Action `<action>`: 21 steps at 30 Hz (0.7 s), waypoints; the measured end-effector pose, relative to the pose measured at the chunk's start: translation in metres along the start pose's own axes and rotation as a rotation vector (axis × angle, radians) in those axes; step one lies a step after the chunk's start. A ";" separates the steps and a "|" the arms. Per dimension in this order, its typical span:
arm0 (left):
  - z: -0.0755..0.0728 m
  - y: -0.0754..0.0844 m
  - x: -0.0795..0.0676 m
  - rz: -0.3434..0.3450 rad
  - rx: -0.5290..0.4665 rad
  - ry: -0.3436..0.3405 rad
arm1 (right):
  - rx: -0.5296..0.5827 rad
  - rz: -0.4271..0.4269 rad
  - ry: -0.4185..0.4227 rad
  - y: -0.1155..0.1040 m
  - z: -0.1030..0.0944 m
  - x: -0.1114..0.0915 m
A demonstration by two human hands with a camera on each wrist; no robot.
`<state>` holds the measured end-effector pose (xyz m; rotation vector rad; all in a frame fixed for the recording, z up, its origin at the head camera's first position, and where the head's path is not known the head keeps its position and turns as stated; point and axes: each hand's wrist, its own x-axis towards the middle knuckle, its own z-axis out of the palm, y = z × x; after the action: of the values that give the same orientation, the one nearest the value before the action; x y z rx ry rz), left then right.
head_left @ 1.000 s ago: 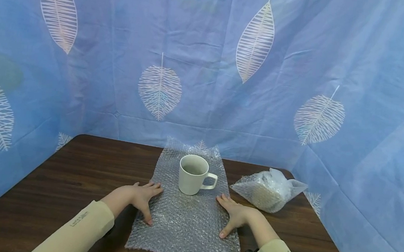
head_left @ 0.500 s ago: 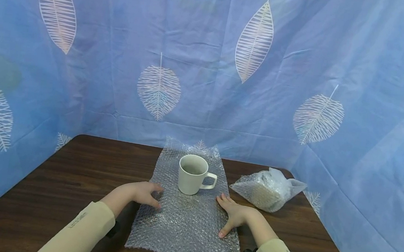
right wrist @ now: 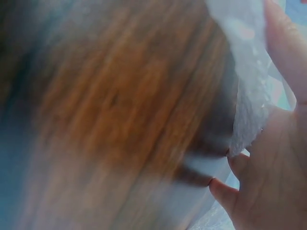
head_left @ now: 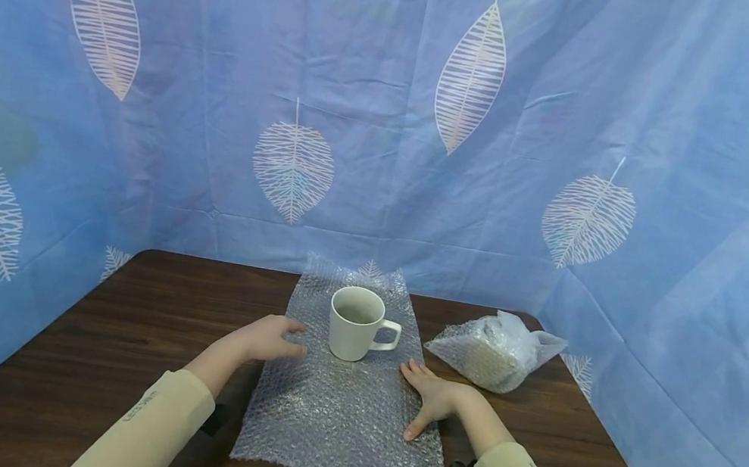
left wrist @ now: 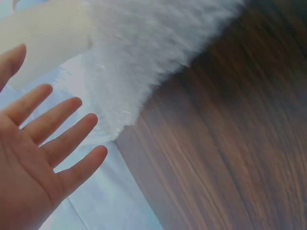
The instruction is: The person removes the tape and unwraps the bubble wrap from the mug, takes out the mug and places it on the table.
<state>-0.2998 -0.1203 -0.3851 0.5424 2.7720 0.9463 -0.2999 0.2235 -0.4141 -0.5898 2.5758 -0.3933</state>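
Note:
A white mug [head_left: 352, 330] stands upright on a sheet of bubble wrap [head_left: 348, 421], its handle pointing right. My left hand [head_left: 269, 338] hovers left of the mug, over the sheet's left edge, thumb and fingers spread apart with nothing between them. In the left wrist view the left hand [left wrist: 38, 153] shows an outstretched palm and separated fingers, the mug [left wrist: 48, 40] beyond the fingertips. My right hand [head_left: 434, 401] rests on the sheet's right edge with fingers spread. In the right wrist view the right hand [right wrist: 273, 167] lies beside the bubble wrap [right wrist: 249, 91], fingertips at the table.
A bubble-wrapped bundle [head_left: 495, 356] lies right of the sheet, close beyond my right hand. Under everything is a dark wooden table [head_left: 196, 298]. A blue curtain [head_left: 367, 172] with white leaf prints hangs behind the table and at both sides.
My left hand has lifted from the bubble wrap's left edge and moved forward toward the mug. The right hand, mug and sheet have stayed in place.

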 end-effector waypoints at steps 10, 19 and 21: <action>-0.008 0.016 0.004 -0.049 -0.147 0.241 | 0.008 -0.001 -0.007 0.000 -0.001 -0.001; -0.010 0.026 0.007 -0.020 -0.266 0.349 | 0.014 -0.027 -0.029 0.004 -0.002 0.001; -0.010 0.029 0.008 -0.021 -0.289 0.371 | 0.011 -0.035 -0.033 0.004 -0.002 0.001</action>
<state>-0.3013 -0.1016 -0.3600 0.3171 2.8578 1.5479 -0.3033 0.2272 -0.4142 -0.6328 2.5336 -0.4066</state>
